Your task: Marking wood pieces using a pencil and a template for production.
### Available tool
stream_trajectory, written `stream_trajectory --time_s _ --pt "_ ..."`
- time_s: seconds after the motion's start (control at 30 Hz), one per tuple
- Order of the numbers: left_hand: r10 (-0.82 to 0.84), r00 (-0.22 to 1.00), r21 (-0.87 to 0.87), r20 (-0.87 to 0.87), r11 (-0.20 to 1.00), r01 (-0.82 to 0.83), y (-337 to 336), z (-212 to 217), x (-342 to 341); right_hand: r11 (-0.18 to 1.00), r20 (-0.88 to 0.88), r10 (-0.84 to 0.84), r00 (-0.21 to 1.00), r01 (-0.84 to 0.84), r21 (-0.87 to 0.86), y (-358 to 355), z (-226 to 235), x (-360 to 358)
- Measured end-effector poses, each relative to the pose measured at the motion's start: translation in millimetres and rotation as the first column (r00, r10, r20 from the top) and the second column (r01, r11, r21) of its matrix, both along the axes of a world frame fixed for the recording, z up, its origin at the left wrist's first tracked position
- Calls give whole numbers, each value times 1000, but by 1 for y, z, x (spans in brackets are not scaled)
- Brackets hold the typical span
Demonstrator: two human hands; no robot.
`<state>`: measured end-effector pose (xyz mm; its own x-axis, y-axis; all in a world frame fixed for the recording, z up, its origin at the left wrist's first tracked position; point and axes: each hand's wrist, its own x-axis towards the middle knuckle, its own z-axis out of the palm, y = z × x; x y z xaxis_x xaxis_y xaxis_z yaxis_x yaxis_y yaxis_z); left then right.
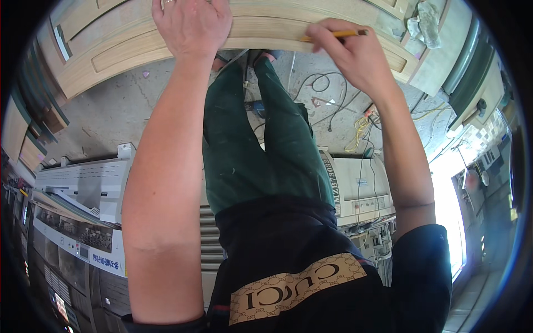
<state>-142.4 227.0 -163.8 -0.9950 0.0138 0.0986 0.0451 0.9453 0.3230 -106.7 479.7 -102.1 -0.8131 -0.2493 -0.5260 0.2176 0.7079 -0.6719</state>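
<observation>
My left hand (pixel 194 25) lies palm down on a pale wooden panel (pixel 264 26), its fingertips cut off by the top edge of the picture. A ring shows on one finger. To the right, my right hand (pixel 350 53) is closed around a yellow pencil (pixel 345 34), which sits almost level between thumb and fingers. That hand is over the front part of the panel and looks slightly blurred. Grooved, curved-looking recesses run along the panel's face. Whether the pencil's tip touches the wood, I cannot tell.
A crumpled, whitish wrapped bundle (pixel 426 25) rests at the far right of the work surface. Black cables (pixel 327 83) and a yellow cord (pixel 358 136) trail over the concrete floor (pixel 127 119). Behind me stand large pale machines (pixel 83 183). Stacked boards (pixel 33 119) line the left.
</observation>
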Motion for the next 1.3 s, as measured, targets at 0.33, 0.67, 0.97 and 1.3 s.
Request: stream_trajectory --time_s 0.33,0.67,0.97,1.3 --pt "-19 999 -21 -33 1000 18 0 1 1 999 -100 -3 995 -2 -49 -19 -3 4" --pt "-29 999 -22 -44 999 28 0 -3 2 999 -31 -48 998 49 23 18 8 13" --pt "-20 998 -26 -54 999 18 2 -6 4 970 -332 -93 939 10 -242 -2 0 42" --pt "-42 999 -63 -32 997 40 -1 -8 3 979 -545 -91 834 -26 -203 -80 -35 54"
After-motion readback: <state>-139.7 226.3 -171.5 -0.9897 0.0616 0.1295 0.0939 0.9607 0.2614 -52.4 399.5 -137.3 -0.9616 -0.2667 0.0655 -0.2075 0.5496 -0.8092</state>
